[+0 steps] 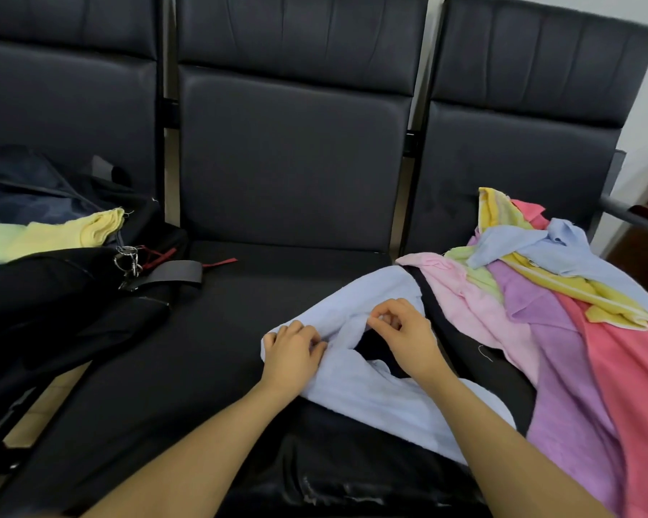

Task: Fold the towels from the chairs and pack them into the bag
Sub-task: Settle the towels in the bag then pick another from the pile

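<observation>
The pale blue towel [356, 372] lies on the seat of the middle chair [285, 173], crumpled, with one part reaching over the gap toward the seat on the right of that chair. Both hands are on its far edge. The left hand [292, 353] has its fingers curled and pinches the edge between thumb and fingertips, so its grip is nearly closed on the cloth. The right hand [404, 334] does the same a little farther to the right, its fingertips drawn together on a small fold of the same edge. Between the two hands the towel sags and a dark opening shows the seat below. The cloth looks thin, light and very soft, so I think it will not keep any shape by itself and must be pulled flat before each fold. It is best to hold it at two corners or along one hem, with the hands well apart, so the edge becomes straight. To the right of the middle chair is the pile of unfolded towels [562, 293], pink, purple, yellow, green and blue. To the left of it stands the black bag [53, 293], open, with folded yellow towels [64, 235] already lying in it.
</observation>
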Demonstrator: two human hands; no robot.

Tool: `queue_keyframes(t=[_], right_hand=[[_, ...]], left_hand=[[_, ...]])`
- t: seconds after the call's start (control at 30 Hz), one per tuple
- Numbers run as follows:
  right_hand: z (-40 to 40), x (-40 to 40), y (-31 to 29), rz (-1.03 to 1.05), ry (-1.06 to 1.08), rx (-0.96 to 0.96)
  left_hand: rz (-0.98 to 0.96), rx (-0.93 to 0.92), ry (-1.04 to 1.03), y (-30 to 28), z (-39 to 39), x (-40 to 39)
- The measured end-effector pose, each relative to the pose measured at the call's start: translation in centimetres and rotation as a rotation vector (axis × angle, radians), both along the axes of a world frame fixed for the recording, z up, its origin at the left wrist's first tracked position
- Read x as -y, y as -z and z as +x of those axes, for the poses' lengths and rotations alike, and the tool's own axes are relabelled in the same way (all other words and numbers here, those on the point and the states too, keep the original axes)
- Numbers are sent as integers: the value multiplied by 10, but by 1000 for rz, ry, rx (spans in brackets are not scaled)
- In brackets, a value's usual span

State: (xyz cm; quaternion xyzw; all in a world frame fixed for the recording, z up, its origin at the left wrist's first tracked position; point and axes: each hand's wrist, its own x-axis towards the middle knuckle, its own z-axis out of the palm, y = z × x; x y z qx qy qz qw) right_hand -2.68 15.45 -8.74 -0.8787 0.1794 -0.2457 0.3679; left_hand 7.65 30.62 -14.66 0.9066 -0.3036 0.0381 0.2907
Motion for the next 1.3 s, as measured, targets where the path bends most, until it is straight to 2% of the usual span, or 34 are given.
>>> queue_keyframes(t=[0.1, 0.23, 0.33, 0.4, 0.5, 0.57, 0.67, 0.77, 0.87, 1.1, 1.23, 1.3], right_hand=[[-8, 4, 3, 8, 27, -86], [-5, -3, 10, -271, 128, -261], [3, -10, 16, -494, 246, -268], [9, -9, 19, -478, 232, -278], [13, -5, 20, -418, 166, -408], [13, -3, 21, -394, 166, -433], [15, -1, 20, -298, 172, -315], [16, -2, 7, -125, 111, -119], [17, -8, -15, -14, 48, 78], [12, -26, -59, 45, 22, 385], [9, -30, -75, 53, 35, 443], [8, -32, -77, 91, 35, 457]], left_hand=[[8, 21, 4, 3, -1, -4], [18, 54, -67, 4, -1, -2], [-20, 61, -112, 1, 4, 0], [13, 65, -123, 0, 9, 1], [82, 50, -122, 3, 15, 4], [56, 34, -136, 5, 17, 4], [-138, -7, -181, -1, 18, 1], [-395, -135, -168, -18, 19, -3], [-549, -195, -155, -44, 21, -10], [-612, -165, -75, -115, 24, -38], [-690, -134, -118, -139, 28, -57], [-658, -104, -122, -143, 33, -64]])
